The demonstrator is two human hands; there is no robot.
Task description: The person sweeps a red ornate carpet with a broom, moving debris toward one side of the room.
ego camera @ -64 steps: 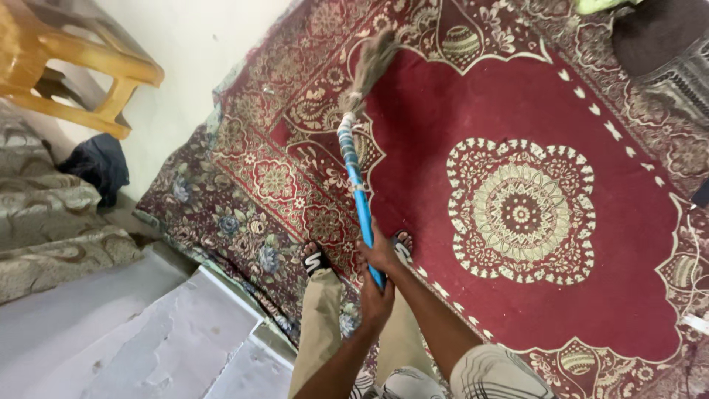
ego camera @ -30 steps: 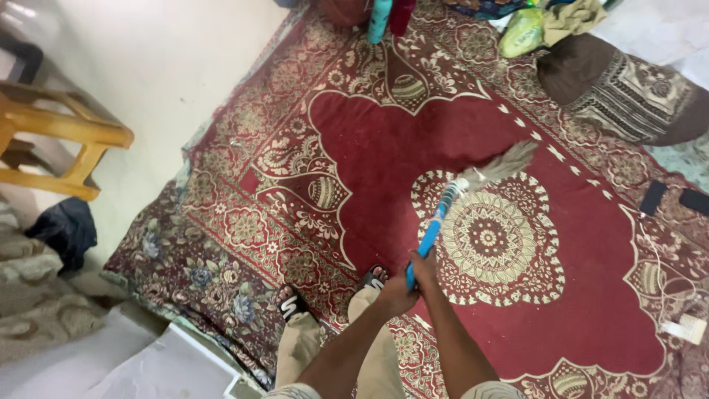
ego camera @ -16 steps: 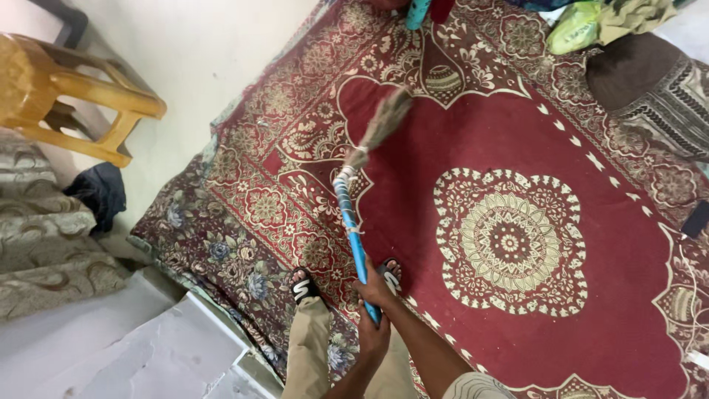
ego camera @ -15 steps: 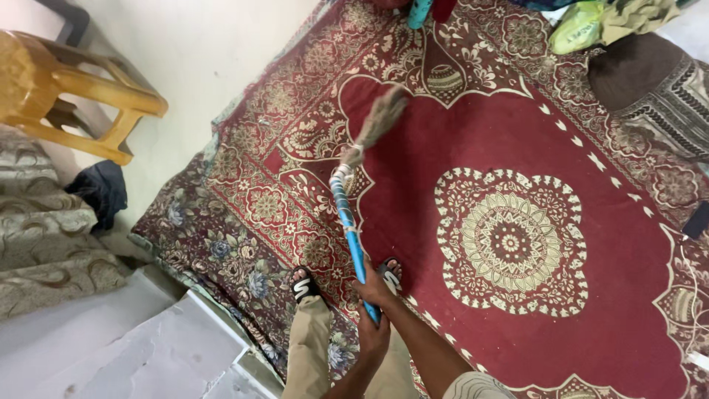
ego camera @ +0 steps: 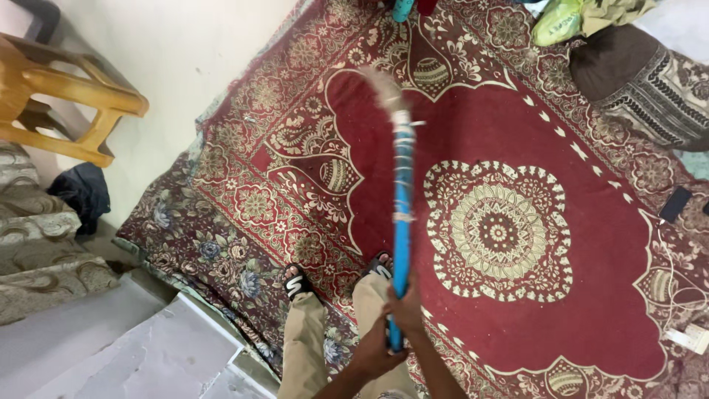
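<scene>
Both my hands grip the lower end of a broom (ego camera: 402, 207) with a blue handle and pale straw bristles. My right hand (ego camera: 408, 309) is higher on the handle and my left hand (ego camera: 375, 353) is just below it. The broom points straight away from me, its bristles blurred over the red patterned carpet (ego camera: 591, 244) near the far border. My feet in black sandals (ego camera: 295, 281) stand on the carpet's near edge.
A yellow wooden stool (ego camera: 59, 96) stands at the left by a dark cloth (ego camera: 77, 193) and patterned cushions (ego camera: 37, 251). A brown cushion (ego camera: 635, 81) and a green bag (ego camera: 557, 18) lie top right. A dark phone (ego camera: 675, 204) and a white charger (ego camera: 687, 336) lie at the right.
The broom has swung from pointing up-left to pointing straight ahead, after sweeping out to the right and back. Both hands have kept their grip on the handle.
</scene>
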